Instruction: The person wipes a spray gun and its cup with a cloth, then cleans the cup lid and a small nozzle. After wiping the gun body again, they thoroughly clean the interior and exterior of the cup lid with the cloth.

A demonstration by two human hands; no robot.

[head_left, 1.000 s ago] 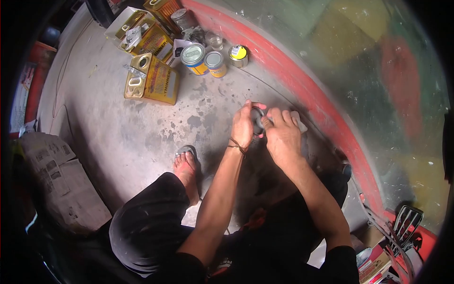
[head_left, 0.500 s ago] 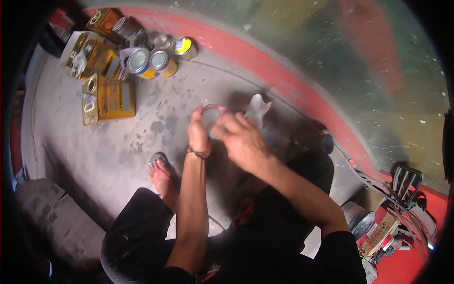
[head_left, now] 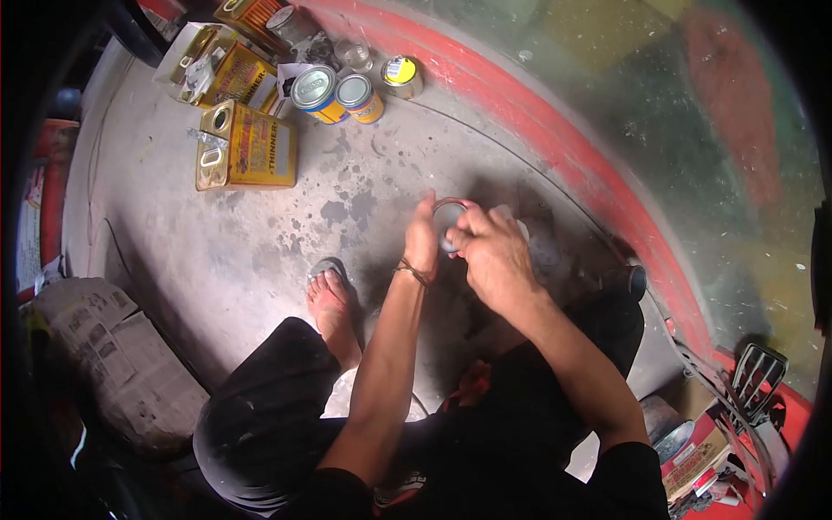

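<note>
My left hand (head_left: 422, 238) is closed around the side of a small round cup-like container (head_left: 448, 211) with a reddish rim and a greyish inside. My right hand (head_left: 496, 260) has its fingers curled together at the container's mouth. Whatever those fingers pinch is too small and blurred to make out. Just behind the right hand, a pale whitish piece (head_left: 523, 229) shows partly, the rest covered by the hand. Both hands are held above the concrete floor, in front of my knees.
Yellow thinner cans (head_left: 260, 152), a larger blue-yellow tin (head_left: 315, 91), a smaller tin (head_left: 359, 97) and a yellow-lidded tin (head_left: 401, 76) stand at the upper left. A newspaper-covered bundle (head_left: 130, 364) lies left. Tools and boxes crowd a red surface (head_left: 724, 511) at lower right.
The camera view has shifted, so the surroundings and both hands appear farther right. The right hand now covers more of the pale piece; both hands stay at the container.
</note>
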